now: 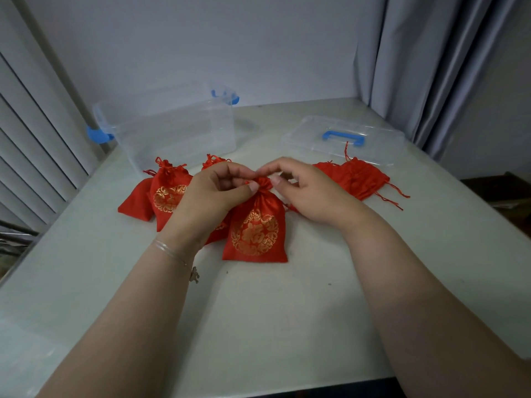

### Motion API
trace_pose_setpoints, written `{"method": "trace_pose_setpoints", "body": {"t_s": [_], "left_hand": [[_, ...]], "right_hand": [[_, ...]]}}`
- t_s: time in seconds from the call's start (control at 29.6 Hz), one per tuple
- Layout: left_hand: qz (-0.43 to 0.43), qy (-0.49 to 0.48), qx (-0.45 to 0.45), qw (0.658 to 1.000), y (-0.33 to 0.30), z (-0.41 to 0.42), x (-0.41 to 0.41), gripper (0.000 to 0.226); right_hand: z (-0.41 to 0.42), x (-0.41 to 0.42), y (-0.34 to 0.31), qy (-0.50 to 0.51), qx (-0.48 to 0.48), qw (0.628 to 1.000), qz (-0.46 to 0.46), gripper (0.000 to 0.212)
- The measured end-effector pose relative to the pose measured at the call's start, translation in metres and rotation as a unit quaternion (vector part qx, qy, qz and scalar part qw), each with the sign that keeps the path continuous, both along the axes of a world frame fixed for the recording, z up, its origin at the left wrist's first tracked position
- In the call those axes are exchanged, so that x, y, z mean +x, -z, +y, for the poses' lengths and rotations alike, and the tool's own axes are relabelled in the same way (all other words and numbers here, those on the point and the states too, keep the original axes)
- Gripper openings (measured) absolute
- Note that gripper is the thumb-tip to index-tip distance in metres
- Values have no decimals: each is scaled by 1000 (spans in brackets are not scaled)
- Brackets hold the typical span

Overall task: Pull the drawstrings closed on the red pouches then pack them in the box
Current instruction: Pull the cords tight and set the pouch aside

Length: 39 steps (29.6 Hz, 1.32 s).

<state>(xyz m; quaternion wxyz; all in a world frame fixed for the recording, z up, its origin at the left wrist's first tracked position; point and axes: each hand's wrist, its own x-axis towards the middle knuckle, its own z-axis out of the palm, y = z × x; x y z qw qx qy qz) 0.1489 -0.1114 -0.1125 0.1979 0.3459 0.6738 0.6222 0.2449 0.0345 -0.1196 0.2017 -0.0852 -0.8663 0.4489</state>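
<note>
Both hands are at the gathered neck of a red satin drawstring pouch with a gold round emblem (255,225), which lies flat near the middle of the pale table (287,311). The left hand (212,191) pinches the puckered neck between thumb and curled fingers; the right hand (301,188) has its fingers curled in at the other side of the neck, pinching there too, though whether it has cord or cloth I cannot tell.

The neck looks nearly drawn shut, so the danger now is overpulling. The thin cord could snap or slip its knot, or an uneven tug could leave one side bunched and a gap open. Since the pouch is light and slick, a hard pull could also drag it across the table into the closed red pouches (169,191) lying just behind the left hand, toward the table's left edge.

Toward the right edge sits a heap of loose red pouches with trailing cords (356,176), touching the clear flat lid with a blue handle (343,136). Those stray strings may tangle, so lifting one could bring several along.

The clear plastic box with blue clips (172,130) stands open near the far left corner and looks empty. Light as it is, a careless drop against its wall might shove it toward the edge
</note>
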Motion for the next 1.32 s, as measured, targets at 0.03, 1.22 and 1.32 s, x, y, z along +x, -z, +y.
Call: {"method": "trace_pose_setpoints", "body": {"t_s": [0.03, 1.22, 1.32], "left_hand": [[4, 3, 6, 1000, 0, 0, 0, 14], [508, -67, -51, 857, 23, 12, -3, 10], [530, -62, -51, 844, 25, 13, -2, 11]], "right_hand": [[0, -1, 1, -15, 0, 1000, -15, 19], [11, -3, 6, -6, -235, 969, -75, 17], [16, 0, 6, -23, -220, 971, -91, 18]]}}
